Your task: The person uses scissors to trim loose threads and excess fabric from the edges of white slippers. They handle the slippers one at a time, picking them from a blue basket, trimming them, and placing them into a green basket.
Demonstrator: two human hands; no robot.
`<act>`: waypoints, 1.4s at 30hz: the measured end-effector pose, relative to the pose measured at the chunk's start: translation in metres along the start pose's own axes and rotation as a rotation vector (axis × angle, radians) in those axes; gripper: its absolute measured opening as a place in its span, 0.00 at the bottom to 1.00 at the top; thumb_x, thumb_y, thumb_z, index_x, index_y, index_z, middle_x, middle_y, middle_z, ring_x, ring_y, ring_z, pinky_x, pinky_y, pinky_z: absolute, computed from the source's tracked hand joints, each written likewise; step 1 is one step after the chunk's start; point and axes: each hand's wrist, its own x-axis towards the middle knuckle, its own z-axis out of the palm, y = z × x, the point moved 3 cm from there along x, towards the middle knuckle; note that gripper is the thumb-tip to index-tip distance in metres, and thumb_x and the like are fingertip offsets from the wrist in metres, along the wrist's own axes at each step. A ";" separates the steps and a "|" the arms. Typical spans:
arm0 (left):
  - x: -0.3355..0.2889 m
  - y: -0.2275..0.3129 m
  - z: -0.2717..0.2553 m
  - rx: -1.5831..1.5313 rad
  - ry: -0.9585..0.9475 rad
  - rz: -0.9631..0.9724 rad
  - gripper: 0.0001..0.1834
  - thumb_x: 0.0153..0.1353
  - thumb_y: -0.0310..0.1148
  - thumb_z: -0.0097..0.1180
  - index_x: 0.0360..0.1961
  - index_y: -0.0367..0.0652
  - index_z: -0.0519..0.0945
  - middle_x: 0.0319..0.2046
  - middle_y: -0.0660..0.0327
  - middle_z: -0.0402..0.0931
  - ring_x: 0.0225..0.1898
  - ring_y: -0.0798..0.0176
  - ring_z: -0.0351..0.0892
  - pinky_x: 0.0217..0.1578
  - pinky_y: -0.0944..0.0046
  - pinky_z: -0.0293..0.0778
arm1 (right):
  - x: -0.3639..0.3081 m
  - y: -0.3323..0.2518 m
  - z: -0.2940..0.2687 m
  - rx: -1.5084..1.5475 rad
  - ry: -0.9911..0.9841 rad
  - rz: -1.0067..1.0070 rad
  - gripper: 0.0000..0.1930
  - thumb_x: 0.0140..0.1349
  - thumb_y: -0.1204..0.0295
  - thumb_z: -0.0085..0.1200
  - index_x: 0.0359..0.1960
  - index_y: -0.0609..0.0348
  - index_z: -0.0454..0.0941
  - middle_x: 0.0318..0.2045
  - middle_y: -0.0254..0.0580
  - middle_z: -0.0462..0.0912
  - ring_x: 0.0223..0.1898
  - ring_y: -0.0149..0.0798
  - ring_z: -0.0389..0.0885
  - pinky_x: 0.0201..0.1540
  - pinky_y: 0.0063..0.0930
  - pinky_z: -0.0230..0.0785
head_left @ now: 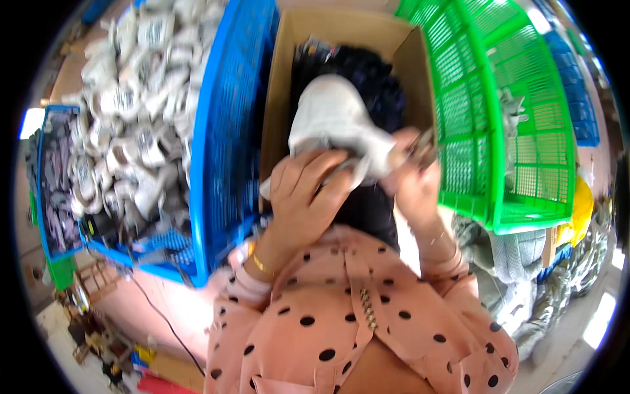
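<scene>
In front of me, over a cardboard box, a white fabric piece that looks like a shoe upper (331, 111) is held up with its rounded end pointing away. My left hand (305, 194) grips its near edge, fingers curled over the material. At the piece's right side my right hand (413, 180) is closed around a small brownish, metal-looking tool (423, 148). Blur hides that tool's exact kind. The right fingers are close against the white material; whether they also pinch it is unclear.
The cardboard box (354, 23) holds dark pieces (377, 79). On its left stands a blue crate (226, 131) beside a heap of whitish uppers (134, 111). A green basket (489, 151) rises on the right. Grey padded bundles (518, 262) lie below it.
</scene>
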 end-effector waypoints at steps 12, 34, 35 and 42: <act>0.062 -0.023 0.011 -0.924 0.119 -0.656 0.10 0.64 0.22 0.56 0.46 0.33 0.75 0.41 0.60 0.79 0.41 0.74 0.75 0.44 0.71 0.72 | 0.019 -0.065 -0.027 -0.658 0.074 -0.198 0.27 0.50 0.70 0.69 0.53 0.60 0.73 0.28 0.42 0.82 0.25 0.28 0.78 0.30 0.22 0.72; 0.037 0.000 -0.028 -1.473 -0.087 -0.761 0.12 0.65 0.34 0.58 0.31 0.33 0.78 0.30 0.65 0.74 0.34 0.75 0.67 0.34 0.72 0.62 | -0.008 -0.081 -0.030 -0.588 0.029 -0.433 0.21 0.55 0.72 0.66 0.51 0.60 0.79 0.36 0.40 0.83 0.28 0.30 0.76 0.34 0.21 0.71; 0.036 0.000 -0.029 -1.475 -0.069 -0.755 0.14 0.65 0.34 0.59 0.27 0.35 0.79 0.25 0.67 0.75 0.29 0.79 0.66 0.28 0.75 0.61 | -0.009 -0.084 -0.028 -0.602 0.023 -0.395 0.20 0.55 0.71 0.66 0.51 0.60 0.78 0.36 0.40 0.83 0.28 0.29 0.76 0.35 0.21 0.71; 0.039 0.001 -0.026 -1.524 0.172 -0.873 0.14 0.66 0.33 0.58 0.29 0.30 0.80 0.29 0.64 0.78 0.31 0.75 0.71 0.33 0.73 0.67 | -0.009 -0.081 -0.014 -0.835 0.217 -0.412 0.24 0.56 0.69 0.65 0.54 0.62 0.75 0.39 0.46 0.84 0.35 0.36 0.83 0.38 0.24 0.75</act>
